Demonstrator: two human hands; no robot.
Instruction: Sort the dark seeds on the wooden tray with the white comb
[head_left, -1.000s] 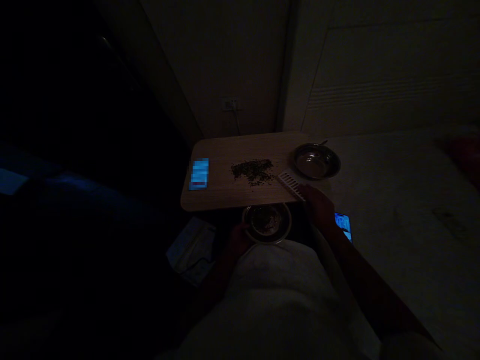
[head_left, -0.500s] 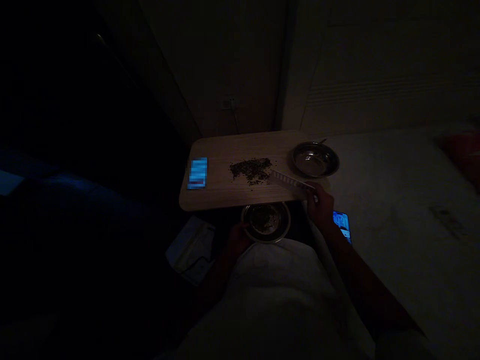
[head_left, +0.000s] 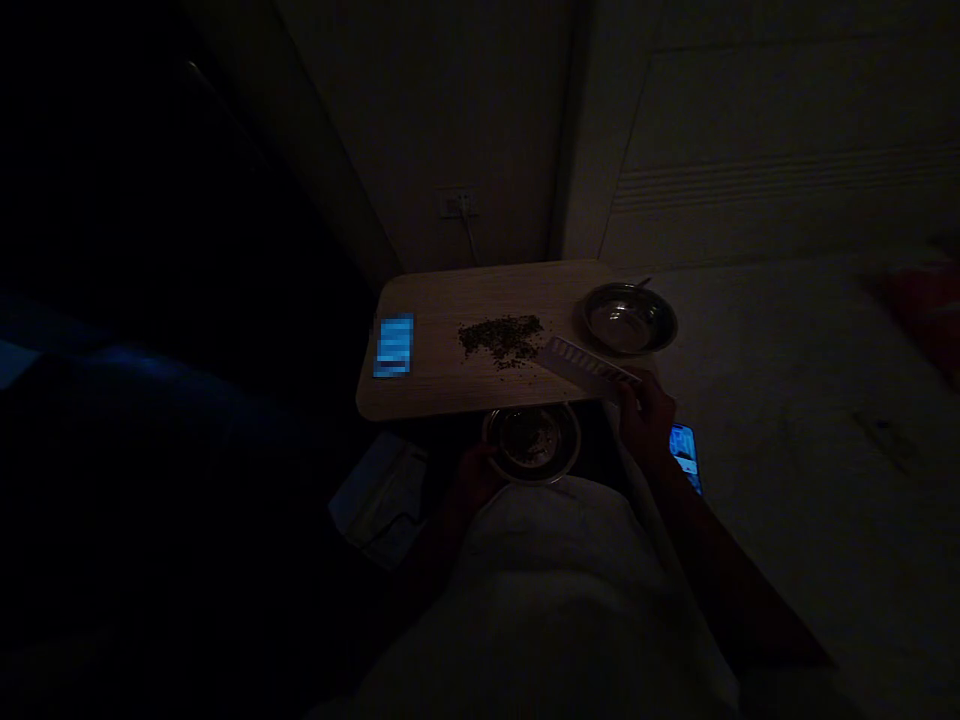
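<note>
Phone (head_left: 685,457): large clock digits, partly hidden, ending "31"; pixelated screen (head_left: 394,346) unreadable.

Left hand (head_left: 476,478) partly behind lower bowl (head_left: 564,458)

I see a pale, loose garment (head_left: 577,590) covering the torso at the near side, greyish white as far as this dim light lets me judge, with soft, broad folds running across it. At the near right, a dark band of sleeve (head_left: 787,692) ends above the forearm, leaving the right forearm (head_left: 739,570) and right hand (head_left: 649,415) bare. The left hand (head_left: 476,478) is also bare; the left upper arm sinks into shadow, so I can't make out its sleeve.
</note>
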